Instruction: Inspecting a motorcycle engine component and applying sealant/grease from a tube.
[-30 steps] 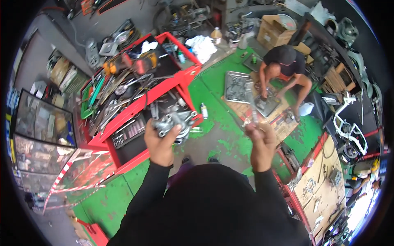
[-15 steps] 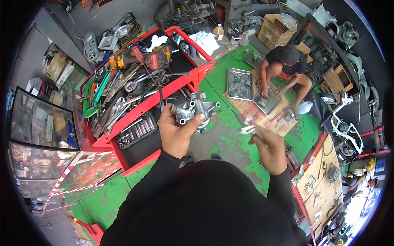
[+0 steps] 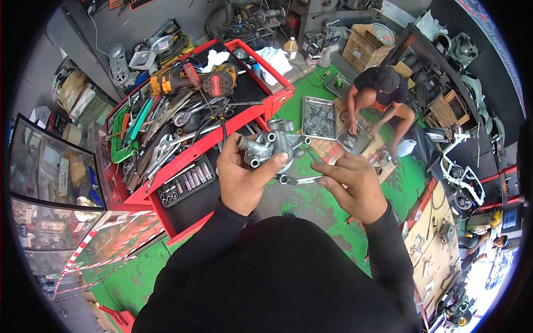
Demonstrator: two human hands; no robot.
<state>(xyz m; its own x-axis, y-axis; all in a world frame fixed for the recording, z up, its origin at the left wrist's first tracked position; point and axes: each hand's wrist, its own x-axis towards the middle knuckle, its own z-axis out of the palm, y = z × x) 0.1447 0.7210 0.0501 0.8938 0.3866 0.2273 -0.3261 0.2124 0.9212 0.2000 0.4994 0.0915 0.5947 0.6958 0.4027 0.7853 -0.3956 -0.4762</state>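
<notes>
Near the centre of the frame, the left hand [image 3: 242, 183] grips a grey metal casting [image 3: 265, 151] with several stub pipes, its fingers curled behind the part and its thumb pressed across the front. Just right of it, the right hand [image 3: 353, 186] has its fingers and thumb closed in a pinch on one end of a slim silver wrench [image 3: 305, 181]. The wrench points left, its ring end at the casting's lower edge; whether the two touch, I cannot tell.

At centre left, a red tool cart [image 3: 189, 161] carries a pile of hand tools and a yellow-and-black power tool [image 3: 166, 84], with a socket set [image 3: 186, 183] in its drawer. Upper right, a co-worker [image 3: 383, 91] crouches on the green floor [image 3: 319, 211] beside a metal tray [image 3: 319, 117] of parts. A wood-topped bench [image 3: 438, 222] stands at lower right.
</notes>
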